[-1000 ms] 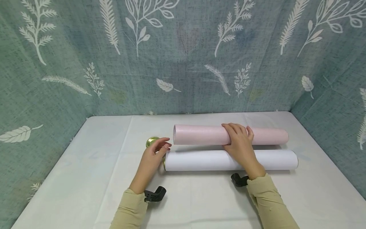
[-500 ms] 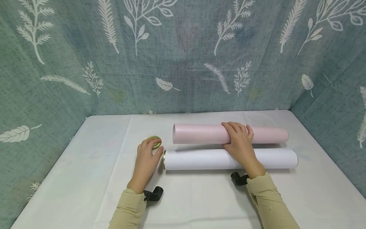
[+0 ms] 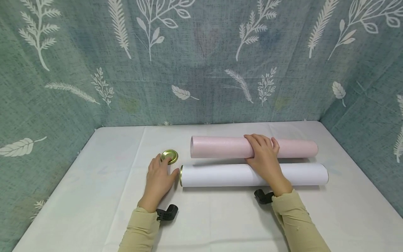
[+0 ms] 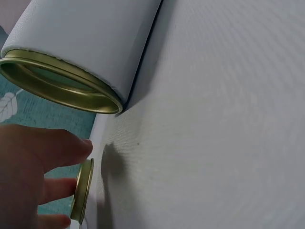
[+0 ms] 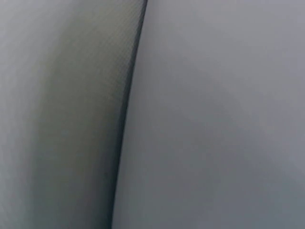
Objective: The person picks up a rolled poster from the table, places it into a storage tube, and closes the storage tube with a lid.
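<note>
A pink cardboard tube (image 3: 220,147) lies crosswise at the back, its left end uncapped. My right hand (image 3: 265,161) grips it from above near the middle, fingers curled over the top. Closer to me is a white tube (image 3: 217,175) with a gold metal rim (image 4: 71,95) on its left end; my right wrist passes over it. Left of both tubes is a small round gold lid (image 3: 171,153). My left hand (image 3: 157,182) has its fingertips at the lid's near left edge, thumb spread away toward the white tube's rim. The right wrist view holds mostly white tube (image 5: 214,114).
A white cloth (image 3: 207,217) covers the table. Green-blue leaf-print curtains (image 3: 201,84) stand along the back and both sides. Black wrist camera mounts (image 3: 168,212) stick out from the wrists beside the sleeves (image 3: 140,227).
My left hand has moved left from the tube ends to the lid, then drawn back slightly with its fingers spreading. The right hand and both tubes have stayed in place.
</note>
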`<act>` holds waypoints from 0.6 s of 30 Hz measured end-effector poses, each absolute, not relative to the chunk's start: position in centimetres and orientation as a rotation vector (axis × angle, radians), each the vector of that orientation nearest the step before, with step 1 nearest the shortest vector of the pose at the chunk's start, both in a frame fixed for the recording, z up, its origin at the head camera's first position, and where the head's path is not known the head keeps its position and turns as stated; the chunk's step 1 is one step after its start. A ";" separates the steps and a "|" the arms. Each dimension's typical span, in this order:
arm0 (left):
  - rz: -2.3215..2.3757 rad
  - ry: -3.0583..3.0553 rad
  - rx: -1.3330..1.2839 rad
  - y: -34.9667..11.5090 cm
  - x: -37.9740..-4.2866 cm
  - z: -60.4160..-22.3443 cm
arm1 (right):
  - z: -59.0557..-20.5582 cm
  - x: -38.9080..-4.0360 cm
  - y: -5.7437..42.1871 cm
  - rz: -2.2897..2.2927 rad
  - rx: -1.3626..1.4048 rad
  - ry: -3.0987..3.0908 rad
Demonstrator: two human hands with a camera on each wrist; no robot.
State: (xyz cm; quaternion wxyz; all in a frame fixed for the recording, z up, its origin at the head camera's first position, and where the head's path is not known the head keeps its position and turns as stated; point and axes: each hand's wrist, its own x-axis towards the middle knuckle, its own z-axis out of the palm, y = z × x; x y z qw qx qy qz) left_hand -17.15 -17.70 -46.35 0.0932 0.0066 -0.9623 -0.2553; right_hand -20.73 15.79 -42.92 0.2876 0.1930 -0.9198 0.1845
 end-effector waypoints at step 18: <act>-0.531 -2.742 -0.059 -17.7 -16.6 -46.0 | -42.9 -20.7 15.8 0.496 0.514 -2.452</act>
